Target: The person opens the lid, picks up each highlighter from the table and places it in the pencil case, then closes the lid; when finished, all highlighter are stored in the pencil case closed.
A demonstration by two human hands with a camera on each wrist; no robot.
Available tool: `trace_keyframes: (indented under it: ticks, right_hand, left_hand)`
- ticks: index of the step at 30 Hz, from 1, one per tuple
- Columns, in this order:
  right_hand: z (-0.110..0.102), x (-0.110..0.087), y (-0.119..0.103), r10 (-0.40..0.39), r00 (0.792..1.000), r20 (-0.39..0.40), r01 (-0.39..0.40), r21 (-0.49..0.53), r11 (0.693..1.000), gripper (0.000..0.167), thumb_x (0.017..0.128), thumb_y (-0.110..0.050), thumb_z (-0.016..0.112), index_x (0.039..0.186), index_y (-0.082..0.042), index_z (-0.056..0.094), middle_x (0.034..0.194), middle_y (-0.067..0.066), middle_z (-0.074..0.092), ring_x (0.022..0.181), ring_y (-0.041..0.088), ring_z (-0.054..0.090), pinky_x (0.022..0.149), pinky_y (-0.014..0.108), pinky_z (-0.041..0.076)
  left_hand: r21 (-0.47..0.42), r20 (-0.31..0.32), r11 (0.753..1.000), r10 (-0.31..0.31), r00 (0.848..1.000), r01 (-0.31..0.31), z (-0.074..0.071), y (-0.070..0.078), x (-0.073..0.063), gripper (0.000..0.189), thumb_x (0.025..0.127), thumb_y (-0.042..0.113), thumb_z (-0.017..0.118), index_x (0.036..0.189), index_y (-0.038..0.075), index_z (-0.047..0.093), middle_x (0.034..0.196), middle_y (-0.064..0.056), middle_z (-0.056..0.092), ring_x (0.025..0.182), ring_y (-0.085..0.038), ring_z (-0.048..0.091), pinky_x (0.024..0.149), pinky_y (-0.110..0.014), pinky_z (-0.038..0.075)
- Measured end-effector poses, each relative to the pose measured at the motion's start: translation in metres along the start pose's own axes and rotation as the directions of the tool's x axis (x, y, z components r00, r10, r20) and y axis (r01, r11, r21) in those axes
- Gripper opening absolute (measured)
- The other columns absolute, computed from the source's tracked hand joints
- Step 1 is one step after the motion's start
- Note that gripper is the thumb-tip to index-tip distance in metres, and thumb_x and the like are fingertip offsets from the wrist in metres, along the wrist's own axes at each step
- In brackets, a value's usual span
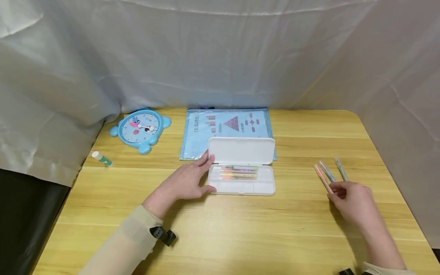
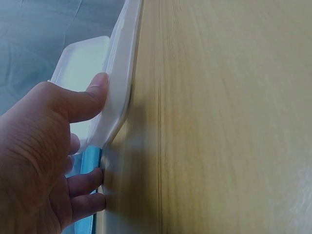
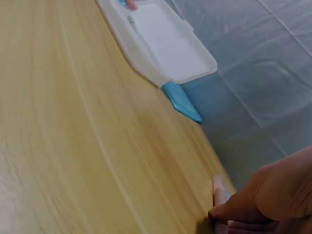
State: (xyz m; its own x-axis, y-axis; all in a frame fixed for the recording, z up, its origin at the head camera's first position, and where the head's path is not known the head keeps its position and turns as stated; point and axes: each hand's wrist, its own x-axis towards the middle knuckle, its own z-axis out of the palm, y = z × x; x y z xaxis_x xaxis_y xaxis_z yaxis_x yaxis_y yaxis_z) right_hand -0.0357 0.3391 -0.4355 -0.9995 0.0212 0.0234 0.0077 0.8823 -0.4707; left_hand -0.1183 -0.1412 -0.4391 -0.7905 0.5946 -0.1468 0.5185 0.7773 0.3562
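Note:
A white pencil case (image 1: 264, 187) lies with its lid (image 1: 241, 151) raised, several coloured pens (image 1: 238, 173) side by side in its tray. My left hand (image 1: 185, 179) holds the case's left end, thumb at the front corner and a fingertip by the lid. In the left wrist view the thumb (image 2: 92, 95) presses on the case wall (image 2: 117, 92). On the right, my right hand (image 1: 355, 200) pinches an orange pen (image 1: 322, 177) near its lower end, between thumb and fingers. Just beyond that hand lie a blue pen (image 1: 327, 171) and a green pen (image 1: 341, 169).
Behind the case, partly covered by its lid, lies a blue document pouch (image 1: 196, 133) with printed charts. A blue clock (image 1: 141, 128) lies at the back left, and a glue stick (image 1: 102, 159) nearer the left edge. A grey curtain (image 1: 220, 57) borders the wooden table (image 1: 240, 233).

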Motion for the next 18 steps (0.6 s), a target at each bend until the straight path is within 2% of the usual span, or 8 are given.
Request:
trace_keyframes:
  ticks: [2,5,9,12,15,18]
  right_hand:
    - [0.002,0.0,0.0,0.008,1.0,0.001,-0.008,-0.002,1.0,0.022,0.09,-0.004,0.081,0.104,0.012,0.076,0.083,0.014,0.076,0.074,0.033,0.073,0.067,0.053,0.06]
    - [0.004,0.001,-0.001,0.016,1.0,-0.004,-0.016,0.003,1.0,0.02,0.093,-0.006,0.079,0.104,0.011,0.077,0.083,0.014,0.075,0.075,0.033,0.073,0.068,0.055,0.059]
    - [0.002,0.002,-0.004,0.01,1.0,-0.017,-0.01,0.032,0.999,0.019,0.095,-0.005,0.077,0.106,0.011,0.077,0.084,0.013,0.075,0.075,0.029,0.07,0.06,0.036,0.057]
    - [-0.002,0.004,-0.011,-0.023,0.998,-0.052,0.027,0.075,0.997,0.018,0.095,-0.004,0.077,0.107,0.009,0.077,0.088,0.017,0.076,0.077,0.028,0.07,0.058,0.02,0.052]
    - [-0.006,0.007,-0.022,-0.089,0.991,-0.102,0.1,0.105,0.989,0.016,0.094,-0.004,0.078,0.108,0.005,0.079,0.092,0.017,0.077,0.079,0.025,0.071,0.061,0.013,0.049]
    - [-0.009,0.01,-0.036,-0.158,0.98,-0.123,0.174,0.134,0.976,0.015,0.094,-0.004,0.079,0.109,0.0,0.081,0.095,0.013,0.078,0.082,0.016,0.07,0.065,0.011,0.05]
  left_hand:
    - [-0.001,-0.002,1.0,0.0,1.0,0.0,0.0,0.0,0.0,0.106,0.094,0.061,0.072,0.168,0.007,0.017,0.174,-0.015,0.008,0.138,-0.043,0.053,0.109,-0.05,0.048]
    - [0.001,0.002,1.0,-0.005,1.0,0.005,-0.001,0.001,0.001,0.106,0.094,0.061,0.072,0.168,0.008,0.017,0.174,-0.014,0.009,0.137,-0.043,0.054,0.109,-0.05,0.048]
    - [0.004,0.01,1.0,-0.007,1.0,0.007,-0.002,0.001,0.001,0.106,0.095,0.061,0.071,0.168,0.009,0.016,0.174,-0.014,0.008,0.138,-0.042,0.053,0.11,-0.049,0.047]
    - [0.006,0.011,1.0,-0.007,1.0,0.007,-0.002,0.002,0.002,0.106,0.094,0.062,0.071,0.168,0.009,0.015,0.174,-0.014,0.008,0.139,-0.043,0.052,0.111,-0.05,0.046]
    - [0.008,0.011,1.0,-0.011,1.0,0.011,-0.002,0.001,0.002,0.107,0.094,0.062,0.071,0.168,0.01,0.015,0.174,-0.014,0.008,0.139,-0.043,0.052,0.112,-0.05,0.046]
    - [0.009,0.015,1.0,-0.01,1.0,0.009,-0.002,0.001,0.002,0.107,0.094,0.062,0.071,0.168,0.01,0.014,0.174,-0.014,0.007,0.141,-0.043,0.05,0.112,-0.05,0.045]
